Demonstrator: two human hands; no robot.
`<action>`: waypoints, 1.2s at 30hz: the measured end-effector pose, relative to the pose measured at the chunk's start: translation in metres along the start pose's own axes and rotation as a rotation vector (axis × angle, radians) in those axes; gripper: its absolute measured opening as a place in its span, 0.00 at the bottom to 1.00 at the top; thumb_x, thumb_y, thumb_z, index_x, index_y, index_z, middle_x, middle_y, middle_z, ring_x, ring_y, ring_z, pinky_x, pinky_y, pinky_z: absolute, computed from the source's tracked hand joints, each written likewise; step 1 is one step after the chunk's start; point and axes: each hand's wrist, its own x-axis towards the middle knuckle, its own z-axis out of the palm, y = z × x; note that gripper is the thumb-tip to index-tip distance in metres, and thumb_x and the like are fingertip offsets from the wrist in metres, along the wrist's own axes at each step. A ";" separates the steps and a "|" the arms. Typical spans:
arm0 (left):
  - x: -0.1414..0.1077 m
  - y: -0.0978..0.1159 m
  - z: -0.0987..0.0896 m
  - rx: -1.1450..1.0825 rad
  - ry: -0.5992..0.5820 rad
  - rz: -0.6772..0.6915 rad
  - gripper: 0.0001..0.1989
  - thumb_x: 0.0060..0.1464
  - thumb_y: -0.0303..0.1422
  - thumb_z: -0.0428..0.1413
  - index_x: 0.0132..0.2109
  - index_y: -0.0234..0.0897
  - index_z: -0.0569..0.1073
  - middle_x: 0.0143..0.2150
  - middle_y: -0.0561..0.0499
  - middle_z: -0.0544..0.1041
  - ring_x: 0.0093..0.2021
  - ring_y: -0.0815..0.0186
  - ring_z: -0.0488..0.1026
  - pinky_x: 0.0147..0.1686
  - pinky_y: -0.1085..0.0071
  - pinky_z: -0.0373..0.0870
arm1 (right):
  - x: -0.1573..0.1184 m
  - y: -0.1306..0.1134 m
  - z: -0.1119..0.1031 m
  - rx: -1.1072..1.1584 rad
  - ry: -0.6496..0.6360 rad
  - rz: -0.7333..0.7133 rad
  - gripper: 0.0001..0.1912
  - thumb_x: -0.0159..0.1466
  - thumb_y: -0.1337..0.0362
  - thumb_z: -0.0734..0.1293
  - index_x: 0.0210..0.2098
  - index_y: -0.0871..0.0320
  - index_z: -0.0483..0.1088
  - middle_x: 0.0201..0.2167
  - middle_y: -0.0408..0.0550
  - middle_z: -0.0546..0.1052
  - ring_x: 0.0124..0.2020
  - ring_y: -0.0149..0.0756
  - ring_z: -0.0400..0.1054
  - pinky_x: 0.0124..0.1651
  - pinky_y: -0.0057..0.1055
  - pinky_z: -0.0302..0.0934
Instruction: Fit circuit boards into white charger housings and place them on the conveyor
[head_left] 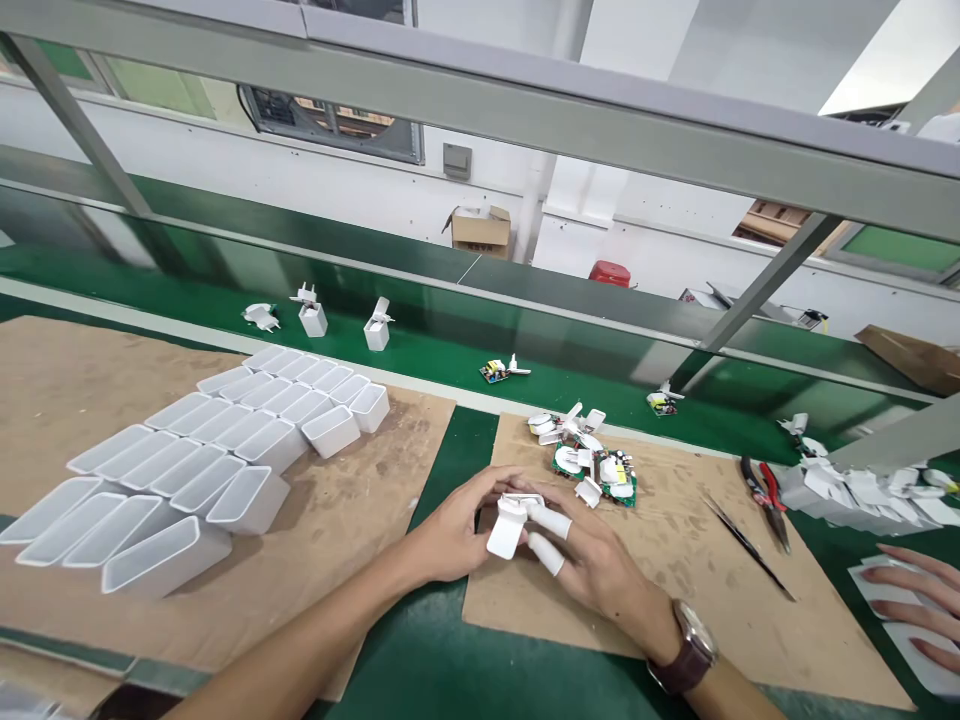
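My left hand and my right hand meet at the near edge of the right-hand cardboard sheet. Between them they grip a white plastic part with a flat tab hanging toward me; fingers cover much of it. White finger cots cover two fingertips of my right hand, and a watch is on that wrist. Just beyond my hands lie green circuit boards with white plastic parts attached. Left of my hands, several open white plastic cases stand in slanting rows on another cardboard sheet.
Pliers with red and black handles and tweezers lie on the right cardboard sheet. More cases with parts stand at the right. Another person's hand rests on white pieces there. A metal frame bar crosses above.
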 end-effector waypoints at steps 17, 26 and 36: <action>-0.009 -0.011 0.005 0.259 0.010 0.175 0.66 0.53 0.48 0.70 0.77 0.53 0.26 0.75 0.37 0.60 0.73 0.44 0.60 0.68 0.42 0.63 | -0.006 0.001 0.002 -0.038 0.085 -0.034 0.27 0.69 0.76 0.64 0.65 0.50 0.65 0.55 0.59 0.75 0.53 0.48 0.75 0.48 0.42 0.77; -0.004 -0.005 0.010 0.211 0.190 0.219 0.44 0.65 0.31 0.61 0.77 0.50 0.44 0.53 0.46 0.73 0.51 0.59 0.77 0.51 0.59 0.77 | -0.015 0.007 0.016 -0.054 0.120 0.037 0.28 0.73 0.71 0.66 0.69 0.53 0.59 0.56 0.58 0.77 0.55 0.46 0.75 0.53 0.41 0.76; -0.002 -0.003 0.010 0.162 0.189 0.155 0.43 0.63 0.30 0.61 0.76 0.51 0.47 0.53 0.47 0.70 0.50 0.61 0.76 0.50 0.61 0.77 | -0.007 0.000 0.007 -0.121 -0.023 0.083 0.25 0.75 0.68 0.62 0.69 0.53 0.60 0.53 0.59 0.76 0.51 0.50 0.76 0.50 0.46 0.77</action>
